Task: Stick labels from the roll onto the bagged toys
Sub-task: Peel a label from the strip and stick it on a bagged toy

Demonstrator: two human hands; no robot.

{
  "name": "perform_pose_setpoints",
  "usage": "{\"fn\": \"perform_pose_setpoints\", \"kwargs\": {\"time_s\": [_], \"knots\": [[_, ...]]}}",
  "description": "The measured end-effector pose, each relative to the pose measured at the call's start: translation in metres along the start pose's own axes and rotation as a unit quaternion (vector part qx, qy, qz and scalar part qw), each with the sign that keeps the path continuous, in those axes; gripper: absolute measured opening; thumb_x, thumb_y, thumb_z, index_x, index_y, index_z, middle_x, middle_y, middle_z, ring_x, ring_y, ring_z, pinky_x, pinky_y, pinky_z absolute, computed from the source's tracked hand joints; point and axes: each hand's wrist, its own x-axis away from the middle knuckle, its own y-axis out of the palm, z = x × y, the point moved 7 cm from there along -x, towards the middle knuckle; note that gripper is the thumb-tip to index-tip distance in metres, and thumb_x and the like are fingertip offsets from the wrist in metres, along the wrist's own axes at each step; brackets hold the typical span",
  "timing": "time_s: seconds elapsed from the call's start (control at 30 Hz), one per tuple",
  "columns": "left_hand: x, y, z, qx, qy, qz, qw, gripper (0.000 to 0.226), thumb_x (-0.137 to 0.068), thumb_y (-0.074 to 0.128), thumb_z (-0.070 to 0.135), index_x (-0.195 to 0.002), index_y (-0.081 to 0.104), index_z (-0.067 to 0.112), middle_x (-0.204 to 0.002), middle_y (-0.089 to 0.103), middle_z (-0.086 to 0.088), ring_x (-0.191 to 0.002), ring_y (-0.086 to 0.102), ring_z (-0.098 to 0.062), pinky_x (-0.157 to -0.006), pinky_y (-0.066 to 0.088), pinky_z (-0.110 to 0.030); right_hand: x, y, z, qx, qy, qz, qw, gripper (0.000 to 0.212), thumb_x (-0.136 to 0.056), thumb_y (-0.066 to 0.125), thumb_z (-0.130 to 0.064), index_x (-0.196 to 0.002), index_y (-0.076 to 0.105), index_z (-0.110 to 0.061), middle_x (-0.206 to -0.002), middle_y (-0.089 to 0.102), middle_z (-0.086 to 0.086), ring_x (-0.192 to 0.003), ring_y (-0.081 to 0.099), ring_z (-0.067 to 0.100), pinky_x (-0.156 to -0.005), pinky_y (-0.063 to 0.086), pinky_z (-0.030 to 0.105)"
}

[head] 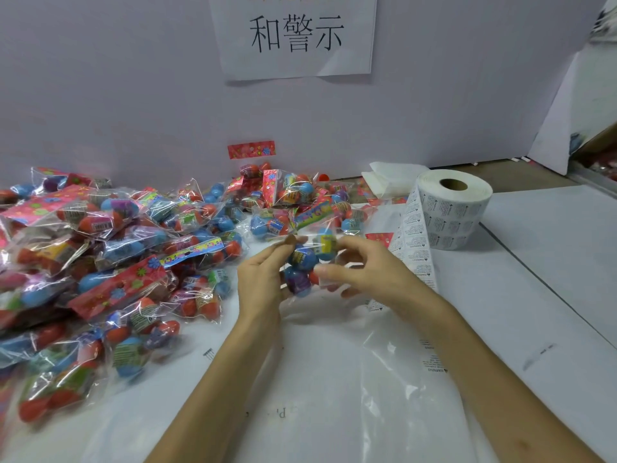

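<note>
Clear bag of blue toys (305,262) being held above table, label roll (452,208) standing right, strip trailing, bagged toys (100,262) piling left

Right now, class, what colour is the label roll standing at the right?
White with small black print, around a brown cardboard core: the label roll, clearest in the head view.

"和警示" on wall sign (295,35)

Pale wall (133,95) w/ paper sign (295,35); white table (551,262).
</note>
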Motion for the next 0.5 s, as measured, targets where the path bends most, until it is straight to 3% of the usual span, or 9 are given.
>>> {"fn": "perform_pose_setpoints", "kwargs": {"time_s": [0.1, 0.23, 0.37, 0.5], "knots": [[0.0, -0.003, 0.0, 0.013, -0.006, 0.008, 1.0, 0.02, -0.097, 0.063, 0.019, -0.089, 0.082, 0.02, -0.095, 0.079, -0.009, -0.076, 0.075, -0.021, -0.061, 0.061, -0.032, 0.0, 0.004, -0.004, 0.0, -0.03, -0.007, 1.0, 0.026, -0.082, 0.085, -0.024, -0.105, 0.074, -0.02, -0.085, 0.075, 0.008, -0.074, 0.075, 0.023, -0.068, 0.06, 0.031], [-0.001, -0.002, -0.004, 0.016, -0.026, 0.007, 1.0, 0.017, -0.096, 0.064, 0.022, -0.092, 0.08, 0.019, -0.096, 0.079, -0.01, -0.078, 0.074, -0.026, -0.065, 0.061, -0.035, 0.0, 0.004, -0.004, -0.032, -0.036, -0.025, 0.999, 0.023, -0.083, 0.084, -0.017, -0.104, 0.075, -0.015, -0.09, 0.075, 0.018, -0.079, 0.075, 0.028, -0.07, 0.058, 0.027], [-0.002, -0.002, -0.008, 0.031, -0.05, 0.004, 0.998, 0.016, -0.095, 0.067, 0.027, -0.096, 0.079, 0.017, -0.098, 0.079, -0.009, -0.079, 0.073, -0.028, -0.072, 0.056, -0.036, 0.001, 0.006, -0.004, -0.066, -0.026, -0.066, 0.995, 0.017, -0.091, 0.074, -0.013, -0.109, 0.075, -0.014, -0.097, 0.076, 0.014, -0.085, 0.076, 0.026, -0.073, 0.059, 0.026], [-0.003, -0.002, -0.011, 0.08, -0.078, -0.004, 0.994, 0.021, -0.096, 0.067, 0.028, -0.105, 0.075, 0.011, -0.095, 0.08, -0.007, -0.071, 0.076, -0.02, -0.056, 0.061, -0.03, 0.004, 0.008, -0.006, -0.088, -0.012, -0.102, 0.991, 0.019, -0.102, 0.058, -0.013, -0.114, 0.072, -0.012, -0.1, 0.078, 0.01, -0.092, 0.076, 0.025, -0.079, 0.061, 0.029]]}}
